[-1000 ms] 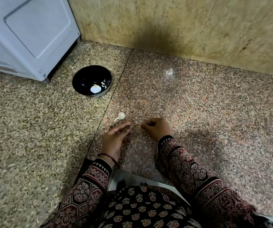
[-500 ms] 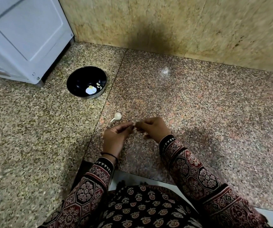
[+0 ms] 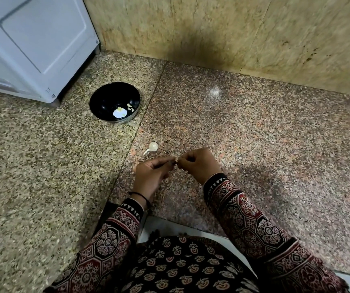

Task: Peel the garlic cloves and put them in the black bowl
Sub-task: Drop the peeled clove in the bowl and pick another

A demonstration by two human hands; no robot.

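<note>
A black bowl [image 3: 98, 102] sits on the granite counter at the left, with a couple of peeled garlic cloves [image 3: 130, 107] and a bright white patch inside. A garlic bulb [image 3: 152, 147] with a short stem lies on the counter just beyond my hands. My left hand [image 3: 152, 176] and my right hand [image 3: 200, 164] meet fingertip to fingertip above the counter, both pinching one small garlic clove [image 3: 177, 161] between them. The clove is almost wholly hidden by my fingers.
A white appliance [image 3: 32, 45] stands at the back left, close behind the bowl. A beige stone wall [image 3: 233, 34] runs along the back of the counter. The counter's front edge [image 3: 170, 224] is just under my forearms.
My hands were apart on the counter a second ago. They have come together and risen slightly, and both now pinch the small clove. The bulb and bowl have not moved.
</note>
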